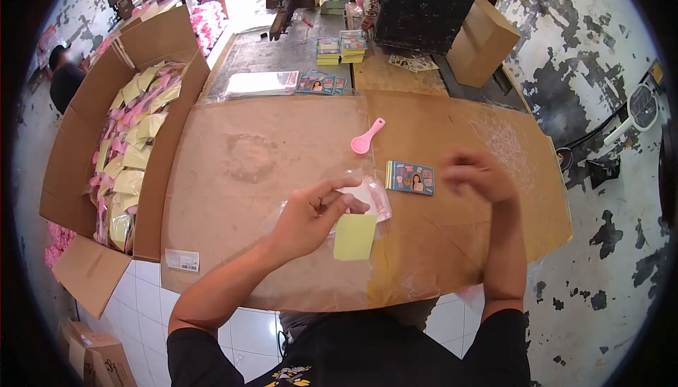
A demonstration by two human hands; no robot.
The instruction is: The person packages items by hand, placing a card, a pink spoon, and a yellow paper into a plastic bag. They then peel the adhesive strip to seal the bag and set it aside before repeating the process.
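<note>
My left hand (311,221) is over the middle of the cardboard sheet, its fingers curled at the top edge of a small pale yellow card (355,239). The card seems to hang from those fingertips. Just beyond them lie clear plastic bags with pink edges (380,202), partly hidden by the hand. My right hand (482,177) is smeared by motion, so its fingers cannot be read. To its left lies a small stack of blue printed cards (412,178) with a portrait on top. A pink measuring spoon (368,137) rests farther back.
On the left stands a large open carton (148,196) full of bagged pink items with yellow cards. Behind the cardboard sheet (268,126) lie clear bags (261,83), blue cards (321,82) and card stacks (340,48). A dark box (424,9) stands behind. Another person (67,76) is far left.
</note>
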